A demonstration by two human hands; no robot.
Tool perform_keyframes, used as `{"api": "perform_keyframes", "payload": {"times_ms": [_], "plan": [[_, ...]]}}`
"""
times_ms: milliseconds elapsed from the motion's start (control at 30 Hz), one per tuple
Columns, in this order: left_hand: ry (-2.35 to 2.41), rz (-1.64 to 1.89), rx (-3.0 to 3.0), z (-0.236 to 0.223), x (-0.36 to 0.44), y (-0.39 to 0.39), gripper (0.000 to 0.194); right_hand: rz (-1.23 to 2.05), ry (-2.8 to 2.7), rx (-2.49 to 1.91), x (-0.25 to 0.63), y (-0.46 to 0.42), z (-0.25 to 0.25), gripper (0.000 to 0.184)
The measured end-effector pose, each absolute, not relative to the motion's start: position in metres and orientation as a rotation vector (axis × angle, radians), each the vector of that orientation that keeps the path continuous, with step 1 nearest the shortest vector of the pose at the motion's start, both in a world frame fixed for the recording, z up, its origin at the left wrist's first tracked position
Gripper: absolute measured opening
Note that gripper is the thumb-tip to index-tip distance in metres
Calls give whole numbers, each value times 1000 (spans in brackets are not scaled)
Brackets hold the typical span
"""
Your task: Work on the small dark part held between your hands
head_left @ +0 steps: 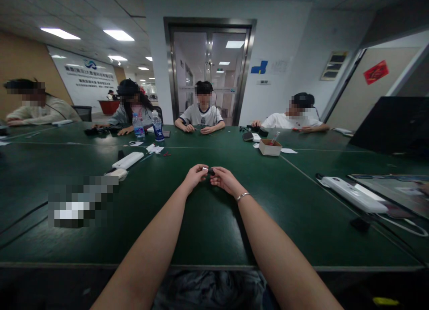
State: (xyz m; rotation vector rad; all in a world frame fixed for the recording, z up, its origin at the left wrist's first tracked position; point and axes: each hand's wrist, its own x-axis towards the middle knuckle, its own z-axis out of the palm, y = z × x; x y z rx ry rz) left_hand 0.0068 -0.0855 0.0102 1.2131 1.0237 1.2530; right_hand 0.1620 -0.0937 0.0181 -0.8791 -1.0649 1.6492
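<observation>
Both arms reach out over the green table (pixel 214 238), and the hands meet a little above or on its middle. My left hand (pixel 195 177) is closed in a pinch on the silver end of a small black-and-silver object (pixel 210 171). My right hand (pixel 225 180), below a silver bracelet (pixel 242 196) on the wrist, pinches the black end with thumb and forefinger. The object spans the short gap between the fingertips. It is too small to tell its kind, or whether it is one piece or two.
To the left lie a white power strip (pixel 128 160) and cables. Two bottles (pixel 157 127) stand farther back. A small open box (pixel 270 148) sits at the back right, with another white device (pixel 353 194) nearer. Several people sit around the table; a dark monitor (pixel 392 126) is at right.
</observation>
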Motion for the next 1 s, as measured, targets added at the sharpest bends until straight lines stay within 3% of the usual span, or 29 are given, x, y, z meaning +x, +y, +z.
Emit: {"api": "perform_keyframes", "payload": {"times_ms": [1000], "plan": [[1192,1261,1502,9,-5,-81,32,1587,-1135,-869,163,-94,18,22]]}}
